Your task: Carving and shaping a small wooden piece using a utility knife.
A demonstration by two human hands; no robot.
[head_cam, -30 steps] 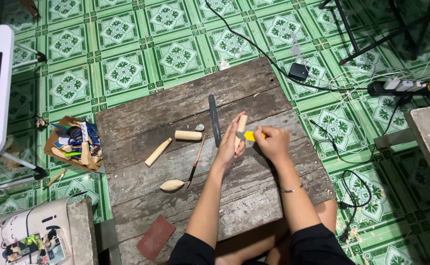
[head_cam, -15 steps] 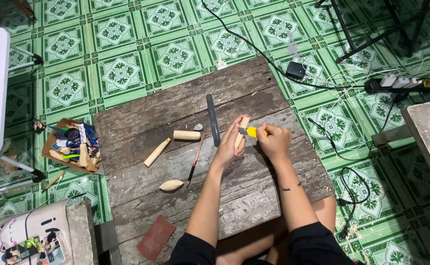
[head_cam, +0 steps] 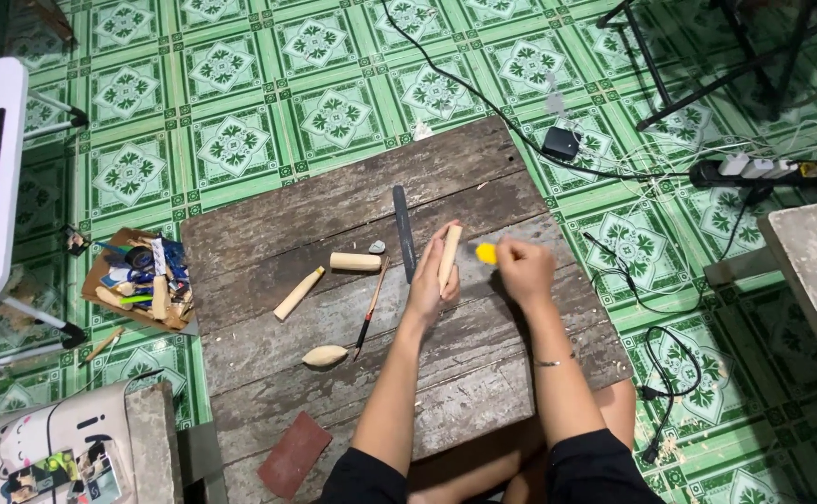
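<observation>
Left hand (head_cam: 430, 285) grips a wooden stick (head_cam: 449, 257); right hand (head_cam: 523, 272), closed on a yellow tool (head_cam: 488, 253), could slip and nick fingers.

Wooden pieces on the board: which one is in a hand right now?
The long pale wooden stick, gripped by the left hand beside the dark file. The short dowel, slanted peg and oval piece lie loose, untouched.

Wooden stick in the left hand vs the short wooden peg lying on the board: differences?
The stick is longer and slimmer; the peg is shorter and stubbier. The stick is gripped by the left hand and points away from the person; the peg lies loose, crosswise on the board. Both are pale, round, bare wood.
</observation>
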